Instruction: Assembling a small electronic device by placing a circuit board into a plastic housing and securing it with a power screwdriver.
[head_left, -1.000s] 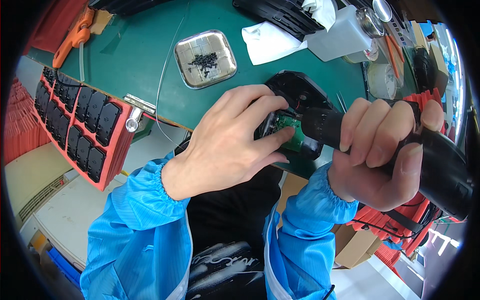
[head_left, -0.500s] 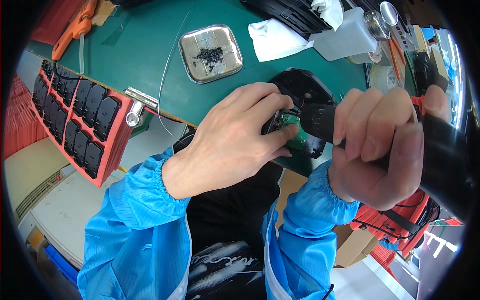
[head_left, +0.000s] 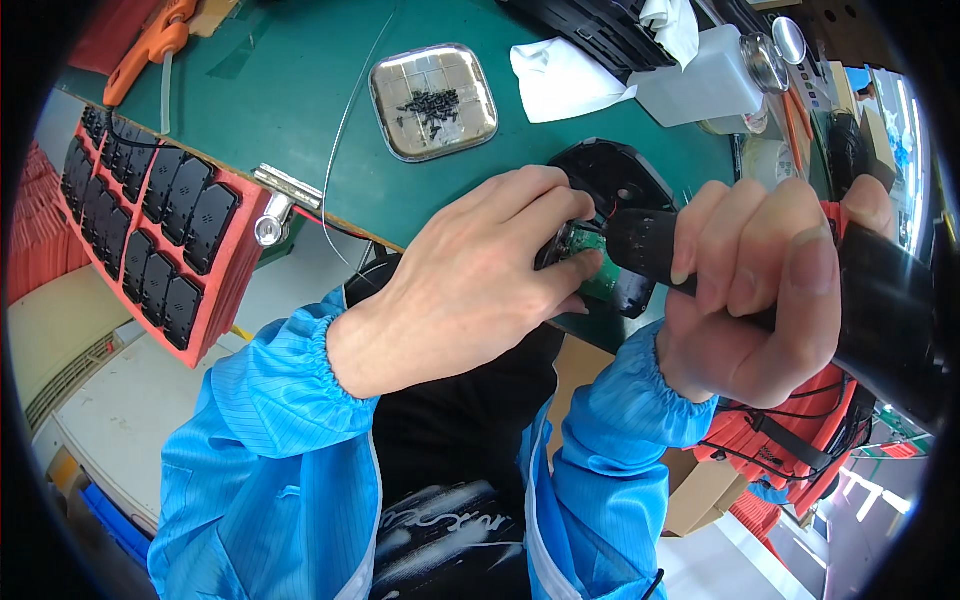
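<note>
My right hand (head_left: 755, 290) is wrapped round a black electric screwdriver (head_left: 645, 243), its nose angled leftward to a green circuit board (head_left: 606, 280). The board sits in a black plastic housing (head_left: 634, 292) near the table's front edge. My left hand (head_left: 480, 270) grips this housing from the left, with thumb and fingers closed about the board's end beside the screwdriver's tip. The tip and the spot it meets are partly hidden by my fingers. Just behind lies another black shell part (head_left: 625, 175) with wires near it. A metal dish (head_left: 433, 105) holds many small black screws.
Red foam trays (head_left: 150, 225) with black plastic covers stand at the left beside the table. An orange glue gun (head_left: 150, 50) lies at the back left. A white bottle (head_left: 700, 78), white cloth (head_left: 565, 80) and clamp (head_left: 275, 205) are around. Red trays with cables (head_left: 790, 435) sit at the right.
The view has shifted slightly, so the table things appear a little farther right. Both hands keep their hold on the housing and the screwdriver.
</note>
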